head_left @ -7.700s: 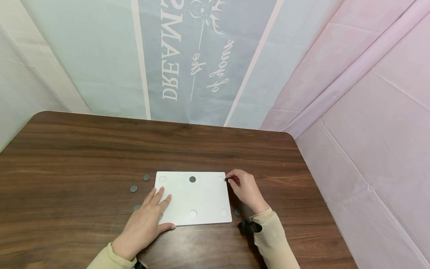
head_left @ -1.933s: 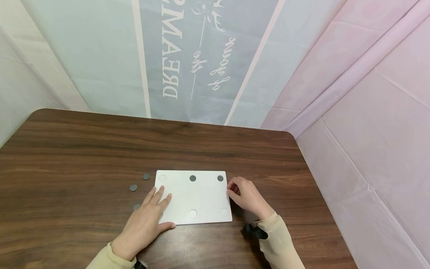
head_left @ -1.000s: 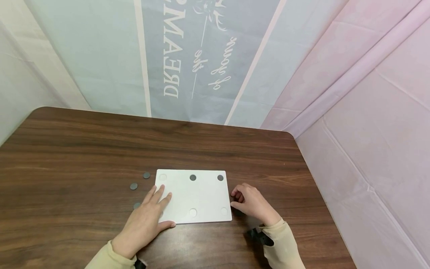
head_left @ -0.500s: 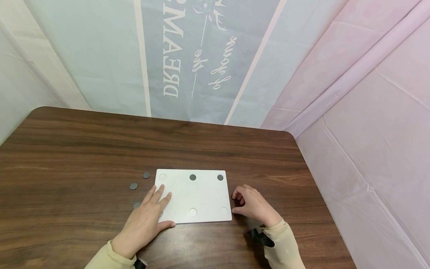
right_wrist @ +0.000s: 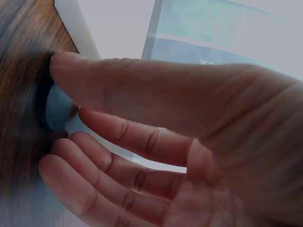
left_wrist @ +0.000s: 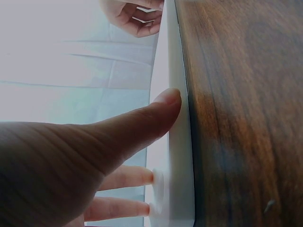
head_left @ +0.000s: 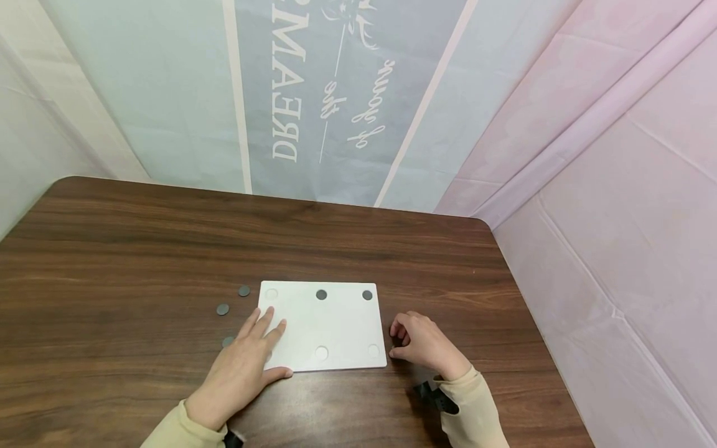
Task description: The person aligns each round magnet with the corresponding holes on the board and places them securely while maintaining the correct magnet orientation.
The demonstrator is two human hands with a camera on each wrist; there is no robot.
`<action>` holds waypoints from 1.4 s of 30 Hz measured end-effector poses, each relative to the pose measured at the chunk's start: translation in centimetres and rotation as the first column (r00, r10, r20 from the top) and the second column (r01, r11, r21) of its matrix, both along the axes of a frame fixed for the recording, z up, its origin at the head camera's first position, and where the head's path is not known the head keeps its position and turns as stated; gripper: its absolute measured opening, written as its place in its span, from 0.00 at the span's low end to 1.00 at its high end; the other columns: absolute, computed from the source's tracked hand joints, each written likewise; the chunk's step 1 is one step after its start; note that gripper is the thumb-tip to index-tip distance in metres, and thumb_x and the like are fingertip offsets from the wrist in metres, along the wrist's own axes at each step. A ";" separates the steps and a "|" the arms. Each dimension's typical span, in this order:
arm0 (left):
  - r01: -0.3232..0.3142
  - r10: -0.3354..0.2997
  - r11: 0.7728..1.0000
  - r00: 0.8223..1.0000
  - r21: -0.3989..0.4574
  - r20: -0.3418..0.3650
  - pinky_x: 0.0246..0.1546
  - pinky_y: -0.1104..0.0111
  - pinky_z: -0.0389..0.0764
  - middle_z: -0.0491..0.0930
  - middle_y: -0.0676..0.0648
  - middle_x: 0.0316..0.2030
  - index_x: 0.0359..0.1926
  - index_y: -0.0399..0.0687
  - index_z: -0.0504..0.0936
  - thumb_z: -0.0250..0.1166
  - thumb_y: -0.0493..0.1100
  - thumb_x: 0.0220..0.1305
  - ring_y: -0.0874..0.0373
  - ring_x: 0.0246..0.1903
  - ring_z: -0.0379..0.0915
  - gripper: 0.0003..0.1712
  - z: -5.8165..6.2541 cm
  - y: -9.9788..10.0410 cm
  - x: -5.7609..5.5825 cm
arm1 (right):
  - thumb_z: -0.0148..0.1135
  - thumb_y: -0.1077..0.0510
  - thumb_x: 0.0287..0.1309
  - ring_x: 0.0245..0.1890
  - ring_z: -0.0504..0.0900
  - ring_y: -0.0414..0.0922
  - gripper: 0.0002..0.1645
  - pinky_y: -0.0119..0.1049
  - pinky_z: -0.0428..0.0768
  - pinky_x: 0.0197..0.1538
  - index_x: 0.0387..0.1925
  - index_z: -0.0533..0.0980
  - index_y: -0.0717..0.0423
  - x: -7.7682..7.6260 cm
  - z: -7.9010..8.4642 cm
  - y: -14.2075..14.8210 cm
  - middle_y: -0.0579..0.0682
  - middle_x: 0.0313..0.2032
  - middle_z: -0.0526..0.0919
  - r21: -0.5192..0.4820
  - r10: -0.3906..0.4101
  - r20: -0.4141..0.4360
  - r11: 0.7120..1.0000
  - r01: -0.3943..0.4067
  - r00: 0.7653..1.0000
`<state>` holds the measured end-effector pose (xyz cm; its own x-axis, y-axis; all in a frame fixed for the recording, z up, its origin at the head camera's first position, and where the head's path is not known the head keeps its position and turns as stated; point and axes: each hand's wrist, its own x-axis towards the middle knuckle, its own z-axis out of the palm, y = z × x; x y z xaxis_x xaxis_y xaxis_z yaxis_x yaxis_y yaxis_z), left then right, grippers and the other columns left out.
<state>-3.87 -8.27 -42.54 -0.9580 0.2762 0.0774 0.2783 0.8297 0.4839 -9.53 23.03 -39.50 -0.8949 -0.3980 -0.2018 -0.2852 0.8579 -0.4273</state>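
A white rectangular board (head_left: 330,323) with shallow round recesses lies on the table. Two dark grey discs fill its far middle recess and its far right one (head_left: 366,295). My left hand (head_left: 238,373) rests spread over the board's left end, its thumb (left_wrist: 165,101) along the near edge. Off the right edge, my right hand (head_left: 428,348) hovers low with curved fingers. Under it, a dark disc (right_wrist: 59,109) lies on the wood, the thumb tip at its rim and the fingertips apart on its other side; in the head view the hand mostly hides this disc.
Loose grey discs lie left of the board: one near its far corner (head_left: 244,290), one farther out (head_left: 223,309), and one partly covered beside my left hand (head_left: 228,341). Dark wood table (head_left: 168,242) surrounds everything, with a printed cloth (head_left: 336,124) hanging behind.
A disc once pinched in my right hand now sits in the far right recess. That hand has since moved toward me, down to the disc on the table. My left hand stays put.
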 end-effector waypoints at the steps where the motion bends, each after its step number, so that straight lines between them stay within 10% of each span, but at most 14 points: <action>1: 0.000 0.000 1.000 1.000 0.000 0.000 0.35 0.48 0.82 0.67 0.32 0.64 0.58 0.36 0.77 0.77 0.53 0.43 0.34 0.66 0.59 0.41 0.0 0.0 0.0 | 0.76 0.64 0.39 0.26 0.75 0.42 0.15 0.30 0.72 0.31 0.28 0.75 0.56 0.0 0.0 0.0 0.47 0.25 0.75 0.001 -0.002 0.003 1.000 0.002 1.000; 42: 0.002 -0.002 1.000 1.000 0.003 -0.007 0.39 0.48 0.81 0.67 0.31 0.64 0.57 0.36 0.77 0.77 0.52 0.43 0.33 0.65 0.59 0.41 -0.1 0.1 0.1 | 0.70 0.68 0.43 0.24 0.76 0.39 0.09 0.27 0.74 0.28 0.24 0.77 0.55 0.3 -0.6 -0.3 0.45 0.25 0.75 -0.037 -0.011 -0.087 0.999 0.008 0.996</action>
